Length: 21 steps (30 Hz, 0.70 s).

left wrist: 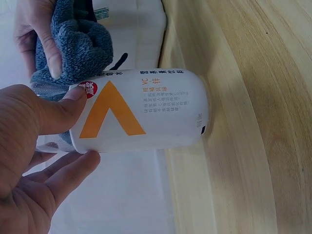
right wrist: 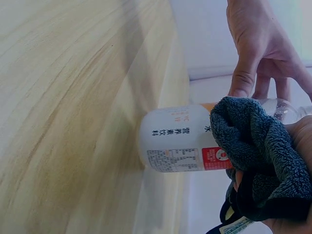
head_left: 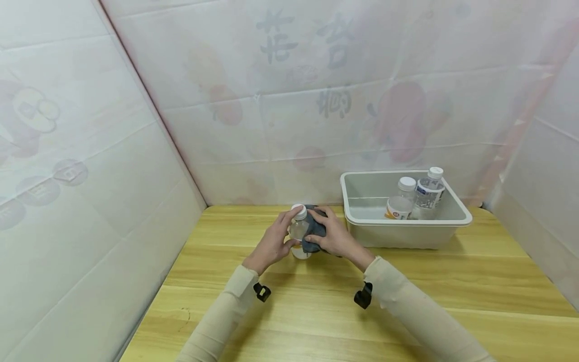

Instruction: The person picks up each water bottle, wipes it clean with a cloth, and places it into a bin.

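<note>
A clear plastic bottle (head_left: pixel 299 229) with a white cap stands upright on the wooden table. Its white label (left wrist: pixel 161 109) carries an orange chevron and small print. My left hand (head_left: pixel 272 243) grips the bottle from the left, thumb on the near side and fingers round the far side. In my right hand (head_left: pixel 338 236) is a dark blue-grey towel (right wrist: pixel 258 146), bunched up and pressed against the bottle's right side. The towel hides part of the bottle's upper body. A black loop and a small tag hang from the towel in the right wrist view.
Right of my hands sits a light grey plastic bin (head_left: pixel 398 236). Inside it stand a capped bottle with an orange and white label (head_left: pixel 400 205) and another bottle with a blue and white label (head_left: pixel 428 195). Printed white sheeting (head_left: pixel 271 125) walls off the table's back and sides.
</note>
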Each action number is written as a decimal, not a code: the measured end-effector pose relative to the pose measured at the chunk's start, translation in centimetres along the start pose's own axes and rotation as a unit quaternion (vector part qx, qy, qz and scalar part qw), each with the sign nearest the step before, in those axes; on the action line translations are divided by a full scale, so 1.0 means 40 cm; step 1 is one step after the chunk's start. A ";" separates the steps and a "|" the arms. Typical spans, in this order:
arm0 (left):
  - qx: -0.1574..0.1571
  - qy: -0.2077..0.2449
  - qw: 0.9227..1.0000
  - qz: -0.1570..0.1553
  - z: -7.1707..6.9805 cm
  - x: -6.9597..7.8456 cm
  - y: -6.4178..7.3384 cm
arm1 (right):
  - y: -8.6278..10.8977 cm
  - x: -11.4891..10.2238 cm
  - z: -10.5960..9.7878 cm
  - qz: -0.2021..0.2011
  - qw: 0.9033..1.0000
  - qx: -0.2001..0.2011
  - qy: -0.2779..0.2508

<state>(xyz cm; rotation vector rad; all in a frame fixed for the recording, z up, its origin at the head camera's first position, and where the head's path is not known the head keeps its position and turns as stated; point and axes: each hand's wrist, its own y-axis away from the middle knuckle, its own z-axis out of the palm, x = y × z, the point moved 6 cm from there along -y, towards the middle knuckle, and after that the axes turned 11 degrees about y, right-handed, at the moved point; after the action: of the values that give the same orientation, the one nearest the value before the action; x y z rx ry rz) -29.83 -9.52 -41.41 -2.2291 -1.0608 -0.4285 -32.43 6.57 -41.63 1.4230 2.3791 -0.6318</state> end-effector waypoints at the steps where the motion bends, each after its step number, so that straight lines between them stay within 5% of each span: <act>1: 0.001 -0.001 1.000 -0.001 0.000 0.000 0.000 | 0.001 0.003 0.003 0.001 1.000 -0.002 -0.003; 21: 0.009 -0.006 1.000 -0.002 0.002 -0.001 0.001 | 0.019 0.048 0.077 0.013 0.999 -0.041 -0.024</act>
<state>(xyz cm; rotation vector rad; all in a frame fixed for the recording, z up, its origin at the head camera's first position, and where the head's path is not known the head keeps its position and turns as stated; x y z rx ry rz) -29.82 -9.50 -41.48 -2.2164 -1.0716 -0.4075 -32.58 6.74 -45.34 1.3865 2.3196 -0.5496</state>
